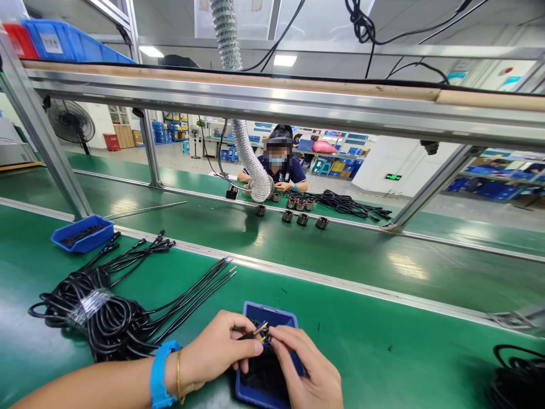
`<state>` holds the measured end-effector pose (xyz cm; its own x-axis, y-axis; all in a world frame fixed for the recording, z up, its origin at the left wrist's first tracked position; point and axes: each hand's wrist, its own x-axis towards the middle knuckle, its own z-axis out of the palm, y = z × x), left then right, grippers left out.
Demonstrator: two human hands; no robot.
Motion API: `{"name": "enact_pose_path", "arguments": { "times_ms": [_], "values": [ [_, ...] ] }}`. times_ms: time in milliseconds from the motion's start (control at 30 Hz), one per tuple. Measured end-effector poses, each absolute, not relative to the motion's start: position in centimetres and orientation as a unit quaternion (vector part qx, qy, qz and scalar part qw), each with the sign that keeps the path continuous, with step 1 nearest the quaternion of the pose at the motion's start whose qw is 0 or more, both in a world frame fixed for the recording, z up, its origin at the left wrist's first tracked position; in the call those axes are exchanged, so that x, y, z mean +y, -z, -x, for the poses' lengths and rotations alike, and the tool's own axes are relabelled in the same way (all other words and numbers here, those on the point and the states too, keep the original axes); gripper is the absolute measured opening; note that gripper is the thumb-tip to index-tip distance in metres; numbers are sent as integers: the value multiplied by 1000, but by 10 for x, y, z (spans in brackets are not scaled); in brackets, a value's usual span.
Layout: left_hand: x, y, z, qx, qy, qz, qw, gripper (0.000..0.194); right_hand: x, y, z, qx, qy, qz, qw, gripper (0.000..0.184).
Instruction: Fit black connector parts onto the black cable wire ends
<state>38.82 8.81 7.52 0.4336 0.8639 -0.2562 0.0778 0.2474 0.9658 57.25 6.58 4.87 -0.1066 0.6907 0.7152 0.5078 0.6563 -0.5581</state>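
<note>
Head view: the left hand (217, 352) pinches a thin black wire (251, 333) with bare yellowish tips, and the right hand (306, 369) closes its grip on those tips, above a small blue tray (272, 314) on the green counter (361, 341).

Open green bench (374, 346) lies right of the blue tray (272, 318). Left, a coiled cable bundle (93, 318) and its splayed leads (200, 287) block passage; a smaller blue tray (83, 233) stands beyond.
</note>
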Motion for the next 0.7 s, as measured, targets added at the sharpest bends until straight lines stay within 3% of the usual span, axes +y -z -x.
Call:
{"name": "enact_pose_path", "arguments": {
  "times_ms": [167, 300, 433, 567, 700],
  "values": [
    [88, -76, -389, 444, -299, -536, 653, 29, 68, -52, -580, -735, -57, 411, 536, 19],
    [88, -78, -388, 448, -294, -533, 654, 30, 81, -57, -615, -649, -42, 543, 531, 16],
    [88, -78, -387, 449, -289, -541, 651, 28, 91, -62, -641, -535, -173, 649, 513, 30],
    [88, -77, -387, 445, -290, -543, 650, 27, 88, -67, -623, -487, -302, 597, 562, 32],
    [88, -77, -388, 434, -298, -537, 659, 28, 76, -60, -589, -535, -349, 527, 560, 22]
  ]
}}
